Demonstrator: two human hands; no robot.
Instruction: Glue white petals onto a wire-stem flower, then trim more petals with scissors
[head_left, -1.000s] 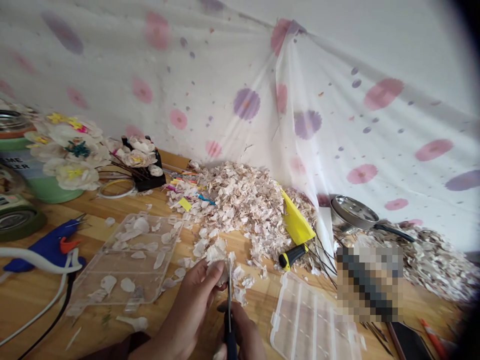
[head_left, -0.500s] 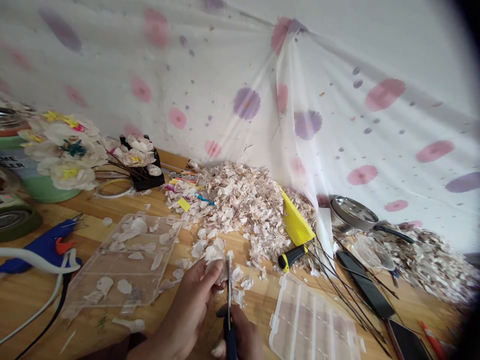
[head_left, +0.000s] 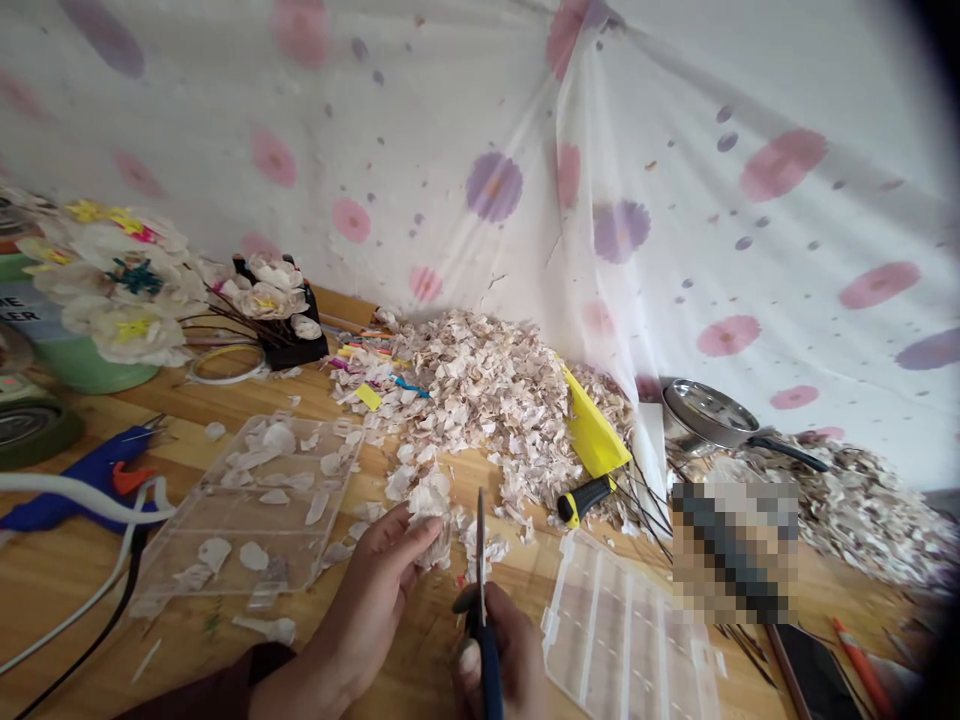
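My left hand [head_left: 367, 600] pinches a thin, pale petal-like piece [head_left: 433, 545] between thumb and fingers. To its right, my right hand [head_left: 506, 645] is closed around the dark handles of a pair of scissors [head_left: 482, 540], whose blades point up and away from me. A small gap separates the blades from the pale piece. Just beyond both hands, a large heap of pale, papery flakes [head_left: 487, 390] covers the wooden table [head_left: 420, 670], with loose scraps reaching down to my fingers.
At left lie a clear plastic tray [head_left: 225, 510] with petals and a blue glue gun [head_left: 82, 480]. White flowers [head_left: 135, 290] stand behind them. On the right are a clear divided case [head_left: 622, 620], a black-and-yellow handle [head_left: 585, 500], a phone [head_left: 810, 670] and a metal pan [head_left: 709, 410].
The scissors have moved right, away from the pale piece, where earlier the blades were against it. My left hand still holds the piece, nearly in place. The view has tilted slightly.
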